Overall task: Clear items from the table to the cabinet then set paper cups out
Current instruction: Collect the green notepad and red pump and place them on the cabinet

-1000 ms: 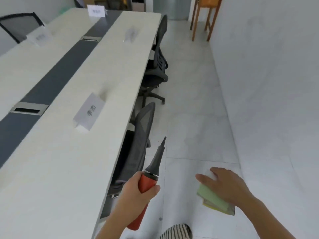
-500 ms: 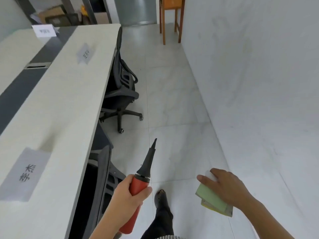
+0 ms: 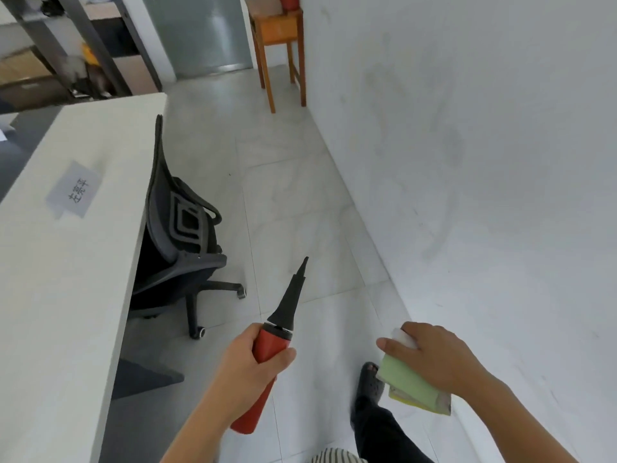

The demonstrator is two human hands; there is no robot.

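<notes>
My left hand (image 3: 245, 372) grips a red hand pump (image 3: 267, 349) around its body; the black nozzle points up and away over the floor. My right hand (image 3: 434, 357) holds a stack of green and yellow paper pads (image 3: 409, 384) with a white piece on top, fingers curled over it. The long white table (image 3: 66, 279) runs along my left, with a paper name card (image 3: 74, 190) lying on it. No paper cups are in view.
A black office chair (image 3: 180, 235) is tucked at the table edge on my left. A white wall closes the right side. A wooden stool (image 3: 278, 45) stands far ahead by the wall, shelving (image 3: 100, 51) at the far left. My dark-shoed foot (image 3: 369, 382) is on the tiled floor.
I have walked forward along the aisle between table and wall; the nearer chair passed behind, the stool and shelving came closer. Both hands keep the same hold.
</notes>
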